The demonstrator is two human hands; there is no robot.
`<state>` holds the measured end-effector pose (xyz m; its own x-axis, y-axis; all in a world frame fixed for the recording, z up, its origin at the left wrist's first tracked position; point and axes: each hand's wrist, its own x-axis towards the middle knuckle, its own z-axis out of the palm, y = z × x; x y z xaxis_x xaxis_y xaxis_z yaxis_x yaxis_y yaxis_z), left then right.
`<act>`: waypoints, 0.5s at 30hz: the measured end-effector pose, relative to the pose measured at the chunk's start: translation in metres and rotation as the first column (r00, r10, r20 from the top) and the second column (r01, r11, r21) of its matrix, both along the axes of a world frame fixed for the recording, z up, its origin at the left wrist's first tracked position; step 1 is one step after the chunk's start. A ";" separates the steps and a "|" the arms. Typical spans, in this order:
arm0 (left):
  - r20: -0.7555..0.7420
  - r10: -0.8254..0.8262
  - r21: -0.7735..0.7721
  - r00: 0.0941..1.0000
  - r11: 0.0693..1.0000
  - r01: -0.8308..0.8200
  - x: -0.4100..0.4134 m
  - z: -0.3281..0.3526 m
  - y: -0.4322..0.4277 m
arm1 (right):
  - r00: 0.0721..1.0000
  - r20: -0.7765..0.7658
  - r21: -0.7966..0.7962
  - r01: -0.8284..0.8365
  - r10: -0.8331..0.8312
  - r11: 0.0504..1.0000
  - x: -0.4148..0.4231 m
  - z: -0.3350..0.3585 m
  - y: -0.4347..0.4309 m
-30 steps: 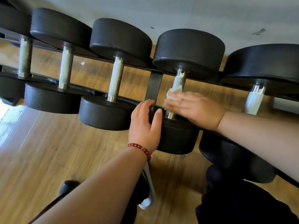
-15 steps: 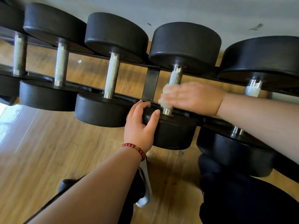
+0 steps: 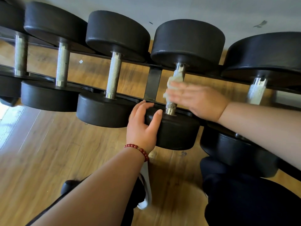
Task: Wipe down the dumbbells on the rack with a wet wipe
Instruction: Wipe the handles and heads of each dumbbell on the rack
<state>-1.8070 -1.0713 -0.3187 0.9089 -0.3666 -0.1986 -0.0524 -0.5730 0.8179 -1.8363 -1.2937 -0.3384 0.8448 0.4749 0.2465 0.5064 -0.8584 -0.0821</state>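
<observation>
A black round-headed dumbbell lies across the two rails of a dark metal rack, fourth from the left in a row of five. A crumpled white wet wipe sits against the upper part of its knurled steel handle. The right hand lies over the handle from the right, fingers stretched almost straight and pressing the wipe to the metal. The left hand grips the near head of the same dumbbell, fingers curved round its left edge and thumb on its top face. A red bead bracelet circles that wrist.

Just left is another dumbbell, its handle bare. To the right sits a larger dumbbell. Wooden floor shows below and through the rack, and a pale wall runs behind.

The right hand is motion-blurred and covers the middle of the handle; its thumb is hidden. The right forearm crosses the larger dumbbell's near head. The leftmost weights are cut off by the frame. Dark trousers fill the lower right, and a white shoe shows partly behind the left forearm.
</observation>
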 end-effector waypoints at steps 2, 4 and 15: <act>0.005 0.005 -0.006 1.000 1.000 -0.005 0.000 0.000 0.000 | 0.989 -0.075 0.026 -0.123 0.125 0.992 -0.002 0.006 -0.005; 0.002 0.011 -0.011 1.000 1.000 -0.011 0.000 -0.001 -0.001 | 0.996 -0.027 0.009 -0.088 0.088 0.996 0.007 0.012 -0.014; 0.009 0.017 -0.028 1.000 0.999 -0.016 -0.001 -0.001 0.000 | 0.735 -0.400 0.600 0.662 -0.547 0.450 0.002 0.034 0.055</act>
